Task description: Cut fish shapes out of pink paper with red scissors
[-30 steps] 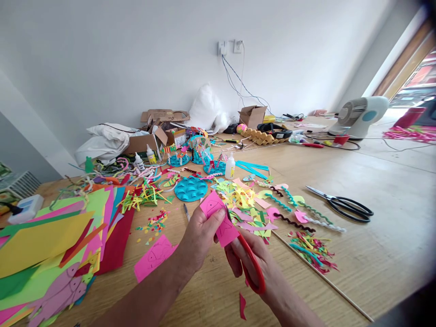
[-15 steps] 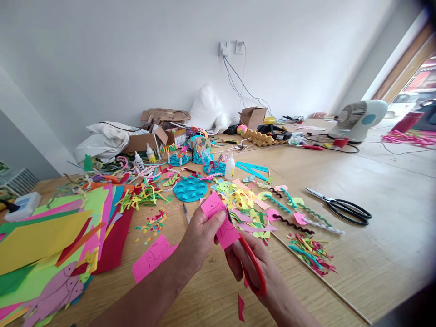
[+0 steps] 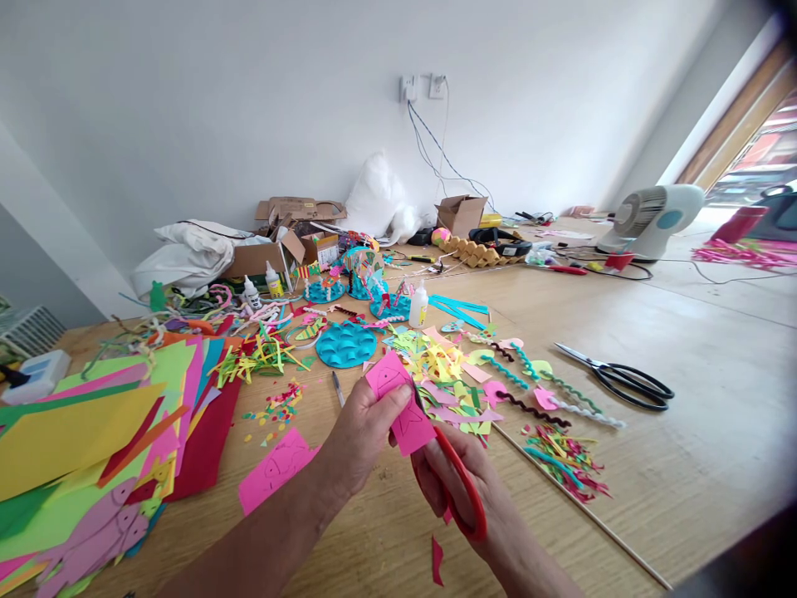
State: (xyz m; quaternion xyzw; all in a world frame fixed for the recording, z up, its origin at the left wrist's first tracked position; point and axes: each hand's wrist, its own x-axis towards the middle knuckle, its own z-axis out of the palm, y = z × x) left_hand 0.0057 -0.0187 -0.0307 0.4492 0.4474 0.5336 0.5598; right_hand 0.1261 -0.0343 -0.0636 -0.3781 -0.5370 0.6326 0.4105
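My left hand [image 3: 364, 428] pinches a piece of pink paper [image 3: 411, 428] with a fish outline drawn on it, thumb on top. My right hand [image 3: 464, 473] is wrapped round the red handles of a pair of scissors [image 3: 470, 498]. Their dark blades lie at the paper's right edge, partly hidden behind it. Beneath my left forearm lies another pink paper [image 3: 271, 473] with a drawn fish. A pink scrap [image 3: 437, 561] rests on the table below my right hand.
Coloured paper sheets [image 3: 68, 440] are piled at left. Yellow and pink scraps [image 3: 436, 357] lie beyond my hands, near a blue scalloped disc [image 3: 346, 345]. Black-handled scissors [image 3: 628, 384], pipe cleaners [image 3: 532, 409] and a thin wooden stick [image 3: 585, 511] are at right. A glue bottle [image 3: 419, 306] stands behind.
The view has shifted very slightly. Both hands keep nearly the same place on the pink paper and the scissors; no clear change in the cut shows.
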